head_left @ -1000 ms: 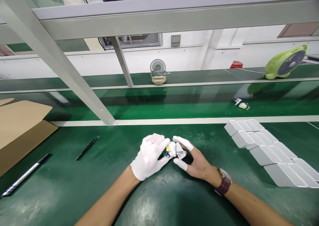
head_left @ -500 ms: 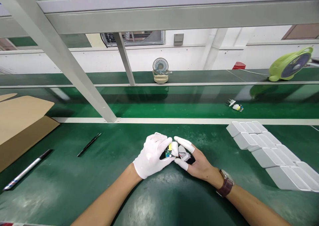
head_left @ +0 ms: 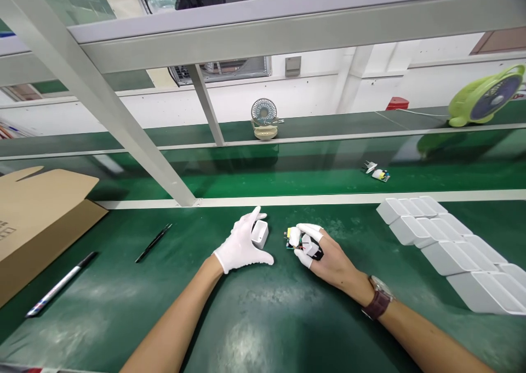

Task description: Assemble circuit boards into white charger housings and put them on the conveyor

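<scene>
My left hand (head_left: 242, 244), in a white glove, has its fingers and thumb spread apart. Just beyond its palm is a small white plastic case (head_left: 260, 234), partly hidden by the fingers; whether the hand touches it is hard to tell. To the right, my right hand (head_left: 326, 252), with white covers on thumb and fingertips, grips a small circuit board (head_left: 293, 237) carrying a yellow part and white components. A white-and-black plug piece (head_left: 311, 245) sits against the board inside the same grip.
White divided trays (head_left: 447, 247) stand in a row at the right. A marker (head_left: 61, 284), a black pen (head_left: 153, 242) and a cardboard box (head_left: 49, 225) lie at left. Behind the white ledge are another small board (head_left: 381, 175), a small fan (head_left: 264, 119) and slanting metal posts.
My left hand has let go of the circuit board, moved left and spread its fingers beside the white case. The right hand keeps hold of the board and plug piece.
</scene>
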A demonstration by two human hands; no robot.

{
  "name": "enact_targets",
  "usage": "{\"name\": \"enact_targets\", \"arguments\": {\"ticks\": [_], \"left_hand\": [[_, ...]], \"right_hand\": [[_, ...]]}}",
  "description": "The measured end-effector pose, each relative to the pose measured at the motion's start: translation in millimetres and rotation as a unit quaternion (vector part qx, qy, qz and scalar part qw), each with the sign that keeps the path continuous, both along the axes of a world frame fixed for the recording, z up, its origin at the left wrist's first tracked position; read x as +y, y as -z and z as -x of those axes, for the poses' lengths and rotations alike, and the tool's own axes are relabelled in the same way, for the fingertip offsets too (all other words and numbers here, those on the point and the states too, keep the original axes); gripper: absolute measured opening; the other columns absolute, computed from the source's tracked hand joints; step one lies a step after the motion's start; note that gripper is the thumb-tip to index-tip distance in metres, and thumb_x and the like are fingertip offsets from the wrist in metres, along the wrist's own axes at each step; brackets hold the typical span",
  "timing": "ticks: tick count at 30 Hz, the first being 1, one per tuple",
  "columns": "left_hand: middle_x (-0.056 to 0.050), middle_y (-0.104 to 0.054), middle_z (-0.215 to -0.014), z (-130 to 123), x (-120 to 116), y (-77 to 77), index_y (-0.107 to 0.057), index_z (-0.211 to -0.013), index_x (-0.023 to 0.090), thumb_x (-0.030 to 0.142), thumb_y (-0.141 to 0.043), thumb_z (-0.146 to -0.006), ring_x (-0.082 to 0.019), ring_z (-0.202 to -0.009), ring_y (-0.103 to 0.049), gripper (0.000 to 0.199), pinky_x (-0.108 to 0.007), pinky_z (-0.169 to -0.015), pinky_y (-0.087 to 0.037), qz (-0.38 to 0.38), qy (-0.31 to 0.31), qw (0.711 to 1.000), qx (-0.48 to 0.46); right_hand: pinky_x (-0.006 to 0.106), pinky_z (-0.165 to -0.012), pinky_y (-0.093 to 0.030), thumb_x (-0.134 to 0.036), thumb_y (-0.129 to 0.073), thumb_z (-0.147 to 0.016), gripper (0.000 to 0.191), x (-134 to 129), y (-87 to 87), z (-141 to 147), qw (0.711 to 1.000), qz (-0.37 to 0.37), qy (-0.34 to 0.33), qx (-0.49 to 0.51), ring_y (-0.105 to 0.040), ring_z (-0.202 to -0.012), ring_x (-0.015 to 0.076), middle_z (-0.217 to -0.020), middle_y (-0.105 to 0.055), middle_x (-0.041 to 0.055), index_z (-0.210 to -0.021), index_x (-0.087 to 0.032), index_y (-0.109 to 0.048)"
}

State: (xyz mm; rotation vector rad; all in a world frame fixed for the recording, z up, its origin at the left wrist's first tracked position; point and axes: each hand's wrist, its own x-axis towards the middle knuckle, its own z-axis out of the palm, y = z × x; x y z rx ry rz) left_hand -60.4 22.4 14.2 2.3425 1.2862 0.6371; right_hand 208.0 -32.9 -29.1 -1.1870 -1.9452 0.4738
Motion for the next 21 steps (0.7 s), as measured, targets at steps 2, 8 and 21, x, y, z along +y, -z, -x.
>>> {"name": "enact_targets", "arguments": {"ticks": [2,8,21], "left_hand": [[-0.013,-0.059,-0.138,5,7,3.2,-0.046,-0.143,0.027,0.036,-0.094,-0.050,-0.037,-0.134,-0.049,0.105,-0.057,-0.106,-0.042,0.013,0.016,1.000,0.017],[-0.008,-0.065,-0.122,-6,-3,6.1,-0.061,-0.115,0.023,0.032,-0.088,-0.060,-0.029,-0.113,-0.063,0.062,-0.046,-0.098,-0.051,0.005,0.010,1.000,0.018],[-0.006,-0.065,-0.085,-32,-22,5.9,-0.055,-0.096,0.020,0.029,-0.068,-0.079,-0.023,-0.073,-0.064,0.023,-0.036,-0.067,-0.052,-0.221,-0.021,0.975,0.012]], "right_hand": [[0.050,-0.101,-0.053,-0.024,-0.061,-0.090,0.056,1,0.4,0,1.000,-0.014,-0.009,-0.015,-0.057,-0.124,0.0299,-0.132,-0.059,0.0123,-0.144,-0.024,-0.044],[0.049,-0.098,-0.055,-0.019,-0.061,-0.090,0.059,1,-5.6,1,0.998,-0.052,-0.016,-0.009,-0.059,-0.121,0.0292,-0.129,-0.061,0.0121,-0.145,-0.024,-0.042],[0.039,-0.080,-0.063,-0.013,-0.064,-0.089,0.068,-20,-14.0,11,0.988,-0.128,-0.028,0.082,-0.068,-0.101,0.0255,-0.133,-0.059,0.0128,-0.150,-0.028,-0.038]]}}
